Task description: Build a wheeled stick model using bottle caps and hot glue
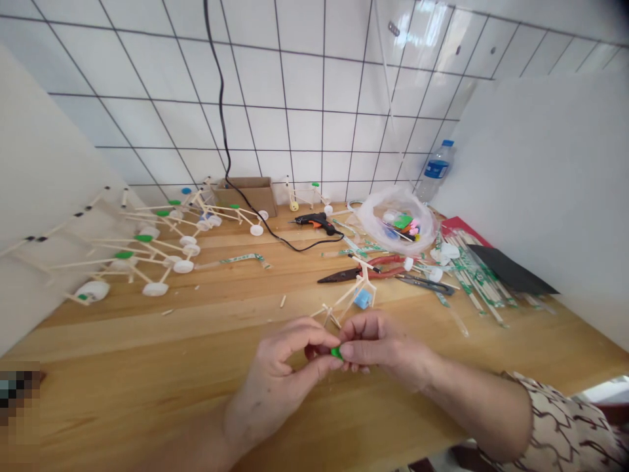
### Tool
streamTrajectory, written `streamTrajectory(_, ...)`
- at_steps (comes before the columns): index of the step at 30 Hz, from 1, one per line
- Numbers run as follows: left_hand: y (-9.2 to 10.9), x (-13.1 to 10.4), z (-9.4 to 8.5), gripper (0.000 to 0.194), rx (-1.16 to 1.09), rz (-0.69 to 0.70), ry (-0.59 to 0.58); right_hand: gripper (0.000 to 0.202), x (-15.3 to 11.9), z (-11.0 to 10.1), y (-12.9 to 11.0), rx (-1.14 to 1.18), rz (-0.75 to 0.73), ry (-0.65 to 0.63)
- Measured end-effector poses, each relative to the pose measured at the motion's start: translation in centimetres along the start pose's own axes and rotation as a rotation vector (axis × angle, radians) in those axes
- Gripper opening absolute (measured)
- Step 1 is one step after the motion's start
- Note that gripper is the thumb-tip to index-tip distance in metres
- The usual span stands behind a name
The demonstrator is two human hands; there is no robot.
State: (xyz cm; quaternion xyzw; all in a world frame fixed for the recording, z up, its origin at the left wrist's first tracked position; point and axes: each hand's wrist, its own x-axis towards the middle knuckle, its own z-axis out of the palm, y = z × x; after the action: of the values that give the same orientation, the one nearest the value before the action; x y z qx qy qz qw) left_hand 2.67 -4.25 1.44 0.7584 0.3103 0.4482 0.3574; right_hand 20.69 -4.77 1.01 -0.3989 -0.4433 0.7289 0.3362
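Both hands meet over the front middle of the table, fingertips pinched together. Between them is a small bright green piece, perhaps modelling clay (337, 353). My left hand (289, 357) grips it from the left with thumb and fingers. From the right, my right hand (376, 344) presses on it with the thumb, its other fingers curled. Just beyond the fingers stands a small frame of wooden sticks (351, 292) with a black-tipped crossbar. A light blue block (362, 299) sits within that frame. Its near end is partly hidden by my hands.
Several stick models with white wheels and green tops (142, 239) stand at the left. Behind are a cardboard box (250, 193) and a corded glue gun (314, 221). Pliers (344, 274), a bag (366, 219), wrapped sticks (472, 275) and a bottle (436, 169) lie rightward.
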Motion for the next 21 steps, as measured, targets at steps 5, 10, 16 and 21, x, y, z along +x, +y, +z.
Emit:
streamTrajectory(5,-0.03,-0.26,0.11,0.012,-0.021,-0.010,-0.005,0.026,0.01,0.13,0.07,-0.021,0.026,0.029)
streamTrajectory(10,0.06,0.20,-0.21,0.011,-0.157,-0.170,-0.050,0.027,-0.06,0.22,-0.48,0.033,0.000,0.013)
streamTrajectory(16,-0.36,0.37,-0.49,0.006,-0.367,-0.337,-0.125,0.032,-0.10,0.15,-0.78,0.081,-0.004,0.031)
streamTrajectory(21,-0.74,0.26,-0.37,0.010,-0.438,-0.413,-0.104,0.027,-0.11,-0.03,-0.42,0.062,0.010,-0.018)
